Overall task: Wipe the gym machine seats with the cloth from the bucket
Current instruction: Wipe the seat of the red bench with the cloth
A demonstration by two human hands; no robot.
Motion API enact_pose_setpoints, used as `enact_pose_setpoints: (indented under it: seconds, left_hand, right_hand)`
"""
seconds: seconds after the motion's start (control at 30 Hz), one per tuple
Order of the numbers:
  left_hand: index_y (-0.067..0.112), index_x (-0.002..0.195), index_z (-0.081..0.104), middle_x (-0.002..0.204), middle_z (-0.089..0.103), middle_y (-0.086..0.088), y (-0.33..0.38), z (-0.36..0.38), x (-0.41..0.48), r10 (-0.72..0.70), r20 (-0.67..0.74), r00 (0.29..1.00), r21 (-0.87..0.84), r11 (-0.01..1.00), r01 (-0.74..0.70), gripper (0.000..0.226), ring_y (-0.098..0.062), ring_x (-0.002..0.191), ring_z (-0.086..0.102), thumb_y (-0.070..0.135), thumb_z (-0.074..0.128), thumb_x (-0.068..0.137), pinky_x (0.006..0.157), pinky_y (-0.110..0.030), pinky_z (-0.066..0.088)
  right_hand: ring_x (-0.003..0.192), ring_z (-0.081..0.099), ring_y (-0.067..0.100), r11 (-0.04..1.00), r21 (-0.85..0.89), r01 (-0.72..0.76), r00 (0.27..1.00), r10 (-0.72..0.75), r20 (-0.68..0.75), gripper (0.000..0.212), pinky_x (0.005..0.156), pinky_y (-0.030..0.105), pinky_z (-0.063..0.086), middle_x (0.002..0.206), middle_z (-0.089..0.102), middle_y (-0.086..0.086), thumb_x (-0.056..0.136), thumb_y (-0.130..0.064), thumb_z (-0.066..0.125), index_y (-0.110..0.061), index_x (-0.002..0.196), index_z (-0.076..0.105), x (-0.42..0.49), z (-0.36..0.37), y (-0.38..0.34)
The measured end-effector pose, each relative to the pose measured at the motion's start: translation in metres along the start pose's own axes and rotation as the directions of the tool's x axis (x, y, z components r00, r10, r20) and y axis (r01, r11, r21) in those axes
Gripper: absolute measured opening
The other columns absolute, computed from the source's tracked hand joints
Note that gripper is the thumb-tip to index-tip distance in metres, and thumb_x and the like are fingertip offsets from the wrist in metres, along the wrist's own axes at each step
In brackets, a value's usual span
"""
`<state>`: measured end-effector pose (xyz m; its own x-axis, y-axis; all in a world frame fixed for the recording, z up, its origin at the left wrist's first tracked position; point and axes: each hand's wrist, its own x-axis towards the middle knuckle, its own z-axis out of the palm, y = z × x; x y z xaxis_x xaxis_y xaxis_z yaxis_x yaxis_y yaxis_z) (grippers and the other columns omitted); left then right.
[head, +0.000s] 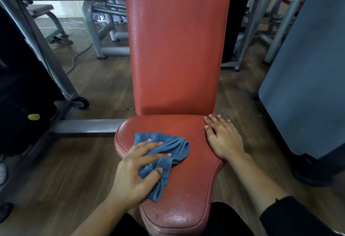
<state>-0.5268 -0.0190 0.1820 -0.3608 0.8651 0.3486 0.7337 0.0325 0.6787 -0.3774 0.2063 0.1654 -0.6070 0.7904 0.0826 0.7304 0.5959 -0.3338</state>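
Fingers (pixel 156 156) of the left hand (pixel 133 177) are lying spread and nearly straight, pressing down on the crumpled blue cloth (pixel 174 148). The cloth is bunching between them and the thumb and is sticking out beyond the fingertips and below the palm. It is resting on the left part of the red padded vinyl seat (pixel 188 185). The right hand (pixel 224 139) is lying flat, fingers loosely apart, on the seat's right rear edge, near the upright red backrest (pixel 177 48).
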Motion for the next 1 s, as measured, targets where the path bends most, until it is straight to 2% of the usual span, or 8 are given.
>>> enact_pose_setpoints:
  seconds: [0.17,0.3,0.4,0.5,0.6,0.8,0.9,1.0]
  left_hand:
    - [0.039,0.102,0.072,0.123,0.060,0.017,0.022,0.002,-0.023,0.072,-0.036,0.997,-0.044,0.996,-0.073,0.037,-0.012,0.127,0.047,0.031,0.061,0.067,0.101,-0.027,0.036]
    - [0.041,0.103,0.071,0.125,0.059,0.018,0.027,0.000,-0.033,0.203,-0.001,0.979,0.055,0.978,-0.203,0.039,-0.013,0.127,0.047,0.032,0.064,0.065,0.105,-0.021,0.034]
    - [0.035,0.109,0.069,0.130,0.055,0.012,0.012,-0.008,-0.023,0.248,0.094,0.964,0.031,0.967,-0.252,0.038,-0.014,0.128,0.047,0.028,0.063,0.072,0.107,-0.025,0.034]
    - [0.035,0.113,0.068,0.129,0.056,0.007,-0.014,-0.012,0.003,0.143,0.129,0.981,0.024,0.989,-0.147,0.037,-0.008,0.125,0.047,0.031,0.058,0.078,0.104,-0.029,0.037]
    - [0.036,0.113,0.068,0.127,0.057,0.008,-0.036,-0.009,0.039,0.019,0.130,0.991,0.195,0.980,-0.045,0.042,-0.002,0.120,0.046,0.044,0.048,0.076,0.099,-0.027,0.042]
    - [0.034,0.107,0.070,0.110,0.063,0.005,-0.041,0.016,0.099,-0.172,0.033,0.985,0.401,0.905,0.144,0.061,-0.021,0.112,0.052,0.055,0.029,0.067,0.090,-0.032,0.043]
    - [0.039,0.125,0.059,0.136,0.053,-0.001,-0.026,0.037,0.108,-0.213,0.119,0.970,0.487,0.864,0.129,0.077,-0.028,0.131,0.038,0.062,0.017,0.064,0.110,-0.041,0.027]
    - [0.045,0.133,0.048,0.148,0.039,0.005,-0.021,0.037,0.092,-0.155,0.231,0.960,0.463,0.886,0.031,0.075,-0.023,0.140,0.026,0.066,0.015,0.069,0.114,-0.040,0.023]
  right_hand:
    - [0.144,0.016,0.010,1.000,0.003,0.003,1.000,-0.003,0.007,0.046,0.118,0.030,0.004,0.154,0.028,-0.009,0.101,-0.035,0.029,-0.026,0.145,0.035,0.000,0.000,0.000]
    - [0.144,0.016,0.010,1.000,0.006,0.006,1.000,-0.006,0.009,0.047,0.118,0.030,0.004,0.154,0.028,-0.009,0.101,-0.035,0.028,-0.026,0.146,0.035,-0.001,-0.001,0.001]
    - [0.144,0.016,0.009,1.000,0.002,0.006,1.000,-0.006,0.010,0.047,0.118,0.029,0.004,0.154,0.028,-0.009,0.101,-0.036,0.027,-0.026,0.146,0.034,0.000,0.000,0.001]
    - [0.144,0.017,0.010,1.000,-0.006,0.003,1.000,-0.003,-0.003,0.046,0.118,0.029,0.004,0.153,0.029,-0.009,0.101,-0.036,0.028,-0.026,0.146,0.035,0.000,0.000,0.001]
    - [0.144,0.017,0.010,1.000,-0.011,0.004,1.000,-0.004,-0.008,0.046,0.118,0.029,0.004,0.153,0.029,-0.009,0.101,-0.036,0.028,-0.026,0.146,0.035,0.000,0.000,0.000]
    - [0.144,0.016,0.009,1.000,0.004,0.004,1.000,-0.004,0.002,0.046,0.118,0.029,0.003,0.154,0.028,-0.009,0.101,-0.035,0.027,-0.026,0.145,0.035,0.000,0.000,0.000]
    - [0.144,0.016,0.009,1.000,0.003,0.007,1.000,-0.007,0.001,0.046,0.118,0.030,0.003,0.153,0.029,-0.009,0.101,-0.036,0.028,-0.027,0.145,0.035,0.001,0.001,0.001]
    - [0.144,0.016,0.009,1.000,0.000,0.011,1.000,-0.011,-0.001,0.046,0.118,0.029,0.003,0.153,0.028,-0.010,0.101,-0.036,0.028,-0.027,0.146,0.035,0.001,0.000,0.001]
